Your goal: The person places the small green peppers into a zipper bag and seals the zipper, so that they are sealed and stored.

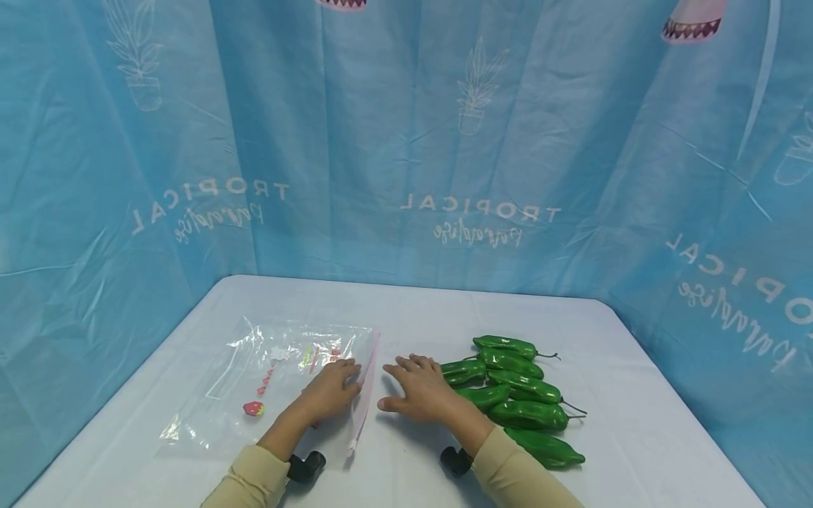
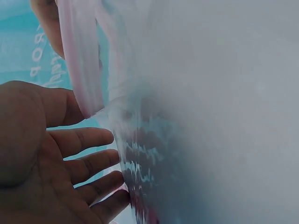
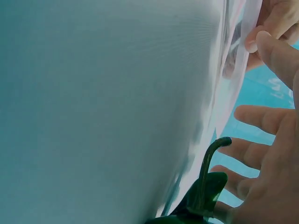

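Observation:
A clear plastic zip bag (image 1: 219, 402) with strawberry prints lies flat at the left of the table, its pink zip edge (image 1: 363, 413) facing right. My left hand (image 1: 332, 389) is over that edge, fingers spread. In the left wrist view the left fingertips (image 2: 108, 136) touch or nearly touch the film. My right hand (image 1: 420, 391) hovers right of the bag with fingers apart, holding nothing. Beside it lie several glossy green peppers (image 1: 527, 415) with stems. One pepper (image 3: 191, 205) shows close under the right hand in the right wrist view.
A white-covered table (image 1: 419, 310) carries everything. Blue printed curtains (image 1: 394, 127) close off the back and both sides. Dark camera mounts (image 1: 308, 467) sit at the wrists, below the sleeves (image 1: 250, 476).

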Tool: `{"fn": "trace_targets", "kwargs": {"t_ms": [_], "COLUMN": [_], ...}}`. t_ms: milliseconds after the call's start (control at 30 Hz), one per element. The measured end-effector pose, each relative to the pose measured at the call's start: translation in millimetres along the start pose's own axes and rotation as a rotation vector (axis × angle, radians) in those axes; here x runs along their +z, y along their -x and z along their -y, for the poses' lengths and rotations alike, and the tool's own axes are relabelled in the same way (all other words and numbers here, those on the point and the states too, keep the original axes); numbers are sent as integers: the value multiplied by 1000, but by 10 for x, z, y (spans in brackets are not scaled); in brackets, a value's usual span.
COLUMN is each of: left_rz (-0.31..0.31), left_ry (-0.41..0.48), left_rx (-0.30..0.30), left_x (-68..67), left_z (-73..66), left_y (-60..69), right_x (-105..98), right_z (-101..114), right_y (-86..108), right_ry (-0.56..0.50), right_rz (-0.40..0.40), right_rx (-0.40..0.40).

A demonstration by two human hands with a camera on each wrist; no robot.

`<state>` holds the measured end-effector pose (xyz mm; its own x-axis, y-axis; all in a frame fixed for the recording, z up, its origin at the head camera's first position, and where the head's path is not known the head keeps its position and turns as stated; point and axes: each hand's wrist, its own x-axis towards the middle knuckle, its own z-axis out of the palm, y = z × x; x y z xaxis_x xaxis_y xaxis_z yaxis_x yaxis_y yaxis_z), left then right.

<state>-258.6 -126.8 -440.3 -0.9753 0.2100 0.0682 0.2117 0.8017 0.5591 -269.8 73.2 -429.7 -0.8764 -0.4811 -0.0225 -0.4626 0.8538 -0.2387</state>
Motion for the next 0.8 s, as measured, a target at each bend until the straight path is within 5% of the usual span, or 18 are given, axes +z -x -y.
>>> {"fn": "trace_targets", "kwargs": {"t_ms": [800], "left_rz": [-12], "left_ry": [51], "left_rx": [36], "left_x": [-23], "left_z": [48], "left_y": [5], "right_x": [69], "right_z": [133], "right_y": [-160], "right_ry": [62], "right_rz": [43], "right_rx": [0]}}
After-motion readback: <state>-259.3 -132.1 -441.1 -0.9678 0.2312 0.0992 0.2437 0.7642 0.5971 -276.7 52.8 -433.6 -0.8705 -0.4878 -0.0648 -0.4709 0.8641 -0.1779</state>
